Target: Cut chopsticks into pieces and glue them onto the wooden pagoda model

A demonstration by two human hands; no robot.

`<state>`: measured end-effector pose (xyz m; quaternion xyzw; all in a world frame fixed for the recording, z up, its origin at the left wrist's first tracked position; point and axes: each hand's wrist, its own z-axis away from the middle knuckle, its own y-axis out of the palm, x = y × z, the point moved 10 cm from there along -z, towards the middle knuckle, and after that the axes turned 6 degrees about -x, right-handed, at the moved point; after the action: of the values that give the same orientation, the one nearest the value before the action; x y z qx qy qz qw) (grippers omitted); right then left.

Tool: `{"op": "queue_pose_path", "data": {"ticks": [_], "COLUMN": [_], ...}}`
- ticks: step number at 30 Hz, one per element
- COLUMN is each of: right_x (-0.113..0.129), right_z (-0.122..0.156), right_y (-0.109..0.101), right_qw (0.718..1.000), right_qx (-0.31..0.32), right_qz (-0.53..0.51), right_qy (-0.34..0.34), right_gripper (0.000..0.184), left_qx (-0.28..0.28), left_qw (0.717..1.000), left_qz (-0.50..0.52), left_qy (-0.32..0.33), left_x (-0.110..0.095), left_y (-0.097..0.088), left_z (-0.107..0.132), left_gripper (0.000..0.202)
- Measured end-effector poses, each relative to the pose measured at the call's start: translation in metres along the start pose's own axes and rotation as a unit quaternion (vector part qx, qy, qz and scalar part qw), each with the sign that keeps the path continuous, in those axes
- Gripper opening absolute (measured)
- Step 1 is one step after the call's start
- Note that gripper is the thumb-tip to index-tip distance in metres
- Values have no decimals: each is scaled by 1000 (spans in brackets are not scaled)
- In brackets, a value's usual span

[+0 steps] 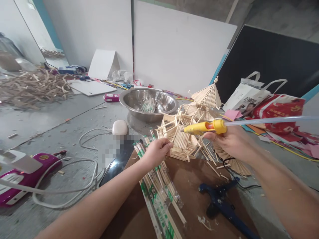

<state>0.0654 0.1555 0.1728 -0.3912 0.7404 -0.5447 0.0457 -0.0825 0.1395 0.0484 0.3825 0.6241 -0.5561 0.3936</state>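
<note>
Head view shows the right hand (230,142), right of centre, wrapped around the back of a yellow glue gun (204,127), with its fingers closed on it. The gun lies nearly level, its nozzle pointing left, over the front of a stick model (181,139) at the centre of the frame; whether the tip touches the sticks cannot be told. A clear glue stick (269,120) runs from its rear towards the right edge.

At the model's lower left side is the left hand (157,152), fingers curled and thumb drawn in close; whether sticks are pinched between them cannot be told. Below that hand, wrapped chopsticks (158,200) lie on a brown board (191,176), with a blue tool (220,200) at lower right. Behind the model stands a pointed stick roof (208,95), and a steel bowl (144,114) sits at upper centre.
</note>
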Motion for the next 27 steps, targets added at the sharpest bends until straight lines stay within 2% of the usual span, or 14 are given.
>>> {"op": "queue_pose_path", "data": {"ticks": [4,9,20,27], "right_x": [3,1,-1,-5], "right_z": [-2,-7,-12,-12], "right_y": [-3,-2,5,8], "right_qw": [1000,999,999,1000], "right_qx": [-12,-24,-23,-12], "right_qz": [6,15,35,24], "right_qy": [-19,-17,-7,12], "right_gripper": [35,32,28,28], "left_qx": [38,56,29,31], "left_qw": [996,991,996,994], "left_qz": [73,108,69,85], "left_qy": [-41,-54,-52,-56], "left_x": [3,7,15,15], "left_y": [7,10,5,7], "left_z": [-1,-3,-7,-7], "left_gripper": [29,30,34,35]}}
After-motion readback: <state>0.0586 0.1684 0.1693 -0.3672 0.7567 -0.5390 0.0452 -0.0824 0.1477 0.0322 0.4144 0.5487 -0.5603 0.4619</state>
